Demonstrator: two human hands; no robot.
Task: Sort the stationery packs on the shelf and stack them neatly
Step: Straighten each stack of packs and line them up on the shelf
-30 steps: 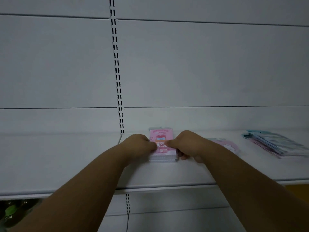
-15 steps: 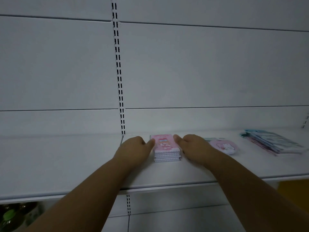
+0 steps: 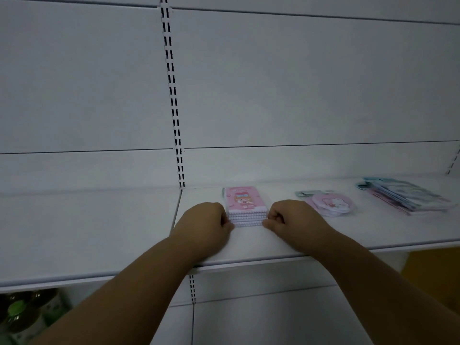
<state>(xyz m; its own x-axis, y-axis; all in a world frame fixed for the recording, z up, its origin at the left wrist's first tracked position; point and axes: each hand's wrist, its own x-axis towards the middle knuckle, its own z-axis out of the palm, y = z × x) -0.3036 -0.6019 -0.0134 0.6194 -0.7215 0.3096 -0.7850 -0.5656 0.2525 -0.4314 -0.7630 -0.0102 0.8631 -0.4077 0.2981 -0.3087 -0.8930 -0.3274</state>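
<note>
A white metal shelf (image 3: 311,235) runs across a dim store bay, backed by pale panels and a slotted upright (image 3: 174,100). Near the shelf's back edge, just right of the upright, sits the stack of pink notebooks (image 3: 245,207), spiral bindings facing the front edge. The left hand (image 3: 205,224) and right hand (image 3: 290,217) flank it, fingers curled, thumbs pinching the lower front corners (whether the fingers reach round the sides is hidden). The stack looks light and fairly stiff, but the separate books may slide on each other, so squeezing both short sides seems the safest hold. Further right lie a round pink pack (image 3: 332,204) and, toward the right end, a fanned pile of flat packs (image 3: 408,195). Green-capped bottles (image 3: 27,314) stand below.
</note>
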